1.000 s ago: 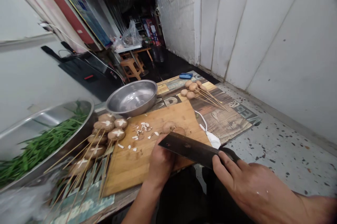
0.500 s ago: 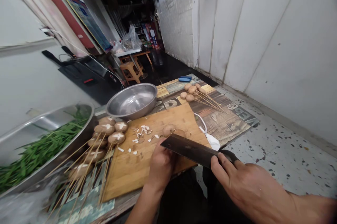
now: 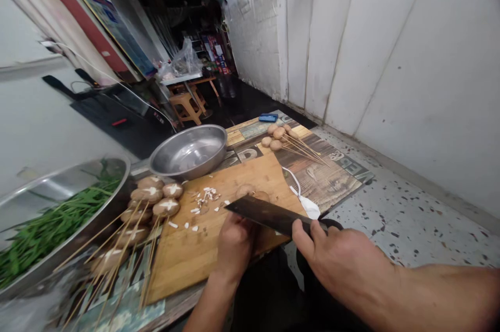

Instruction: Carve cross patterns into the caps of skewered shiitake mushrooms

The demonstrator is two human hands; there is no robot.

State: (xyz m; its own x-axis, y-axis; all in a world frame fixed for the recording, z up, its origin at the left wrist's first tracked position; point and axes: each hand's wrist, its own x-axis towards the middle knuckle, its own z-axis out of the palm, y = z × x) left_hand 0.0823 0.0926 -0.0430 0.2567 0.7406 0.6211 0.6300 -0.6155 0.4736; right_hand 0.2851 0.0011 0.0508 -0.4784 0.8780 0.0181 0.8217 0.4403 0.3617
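My right hand (image 3: 344, 254) is wrapped round the handle of a dark-bladed cleaver (image 3: 265, 215). Its blade slants up and left, over the near side of two brown mushrooms (image 3: 245, 190) on the wooden cutting board (image 3: 183, 259). My left hand (image 3: 234, 241) is closed at the mushrooms' near side, its fingers partly hidden by the blade. White mushroom trimmings (image 3: 207, 195) are scattered on the board left of the blade. Skewered mushrooms with white crosses cut in their caps (image 3: 166, 207) lie at the board's left edge.
An open steel bowl (image 3: 189, 152) stands behind the board. At far left, a large steel basin (image 3: 121, 178) holds green leaves (image 3: 66, 222). More skewered mushrooms (image 3: 278, 133) and a blue box (image 3: 268, 117) lie at the table's back right. A white strap (image 3: 308, 207) touches the board's right edge.
The view has swung slightly, so the scene sits further left. The cleaver blade has shifted a little left and down over the mushrooms. Both hands keep their grip.
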